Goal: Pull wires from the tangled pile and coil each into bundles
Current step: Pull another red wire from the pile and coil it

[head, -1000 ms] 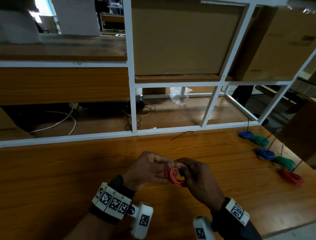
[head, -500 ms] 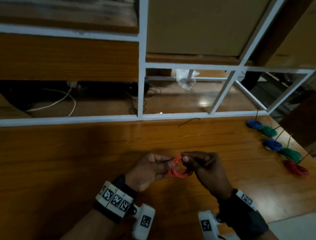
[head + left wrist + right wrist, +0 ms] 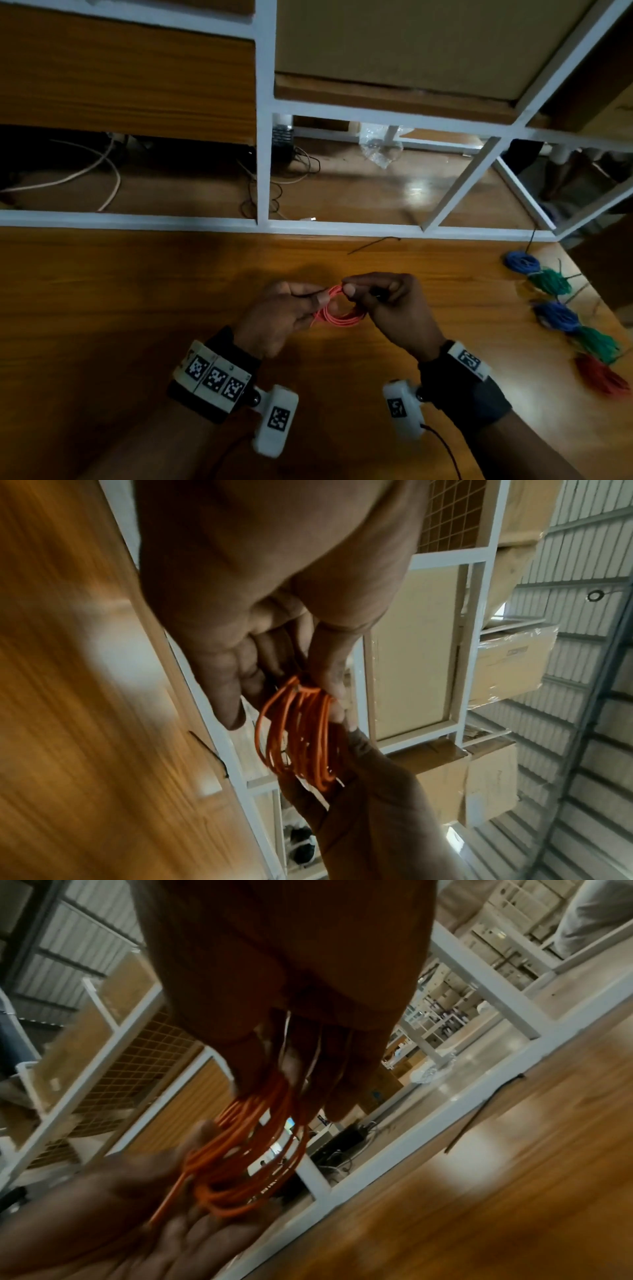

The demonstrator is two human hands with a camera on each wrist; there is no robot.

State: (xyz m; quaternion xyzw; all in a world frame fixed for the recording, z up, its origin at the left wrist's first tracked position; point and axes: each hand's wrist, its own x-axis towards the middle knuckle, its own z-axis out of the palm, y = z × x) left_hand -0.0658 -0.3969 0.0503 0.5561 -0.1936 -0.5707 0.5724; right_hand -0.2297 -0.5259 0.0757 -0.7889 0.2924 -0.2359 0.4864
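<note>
Holding done by both hands: orange wire coil (image 3: 337, 310) pinched above desk (image 3: 137, 291), left hand (image 3: 277, 315) at one side, right hand (image 3: 394, 308) at top, likely so loops were kept together. Finished bundles (image 3: 561, 308) were lined at right edge, out of way.

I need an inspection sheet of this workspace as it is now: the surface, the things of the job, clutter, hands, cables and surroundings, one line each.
Surface: wooden table, white frame rail along its far edge.
Job's things: orange wire coil held between both hands above the table; five finished bundles at the right edge, blue bundle farthest, red bundle nearest.
Clutter: thin dark wire piece lying loose near the rail.
Hands: left hand pinches the coil's left side; right hand pinches its top.
Cables: white cable and dark cords behind the rail.
Surroundings: white shelf frame, cardboard boxes.
</note>
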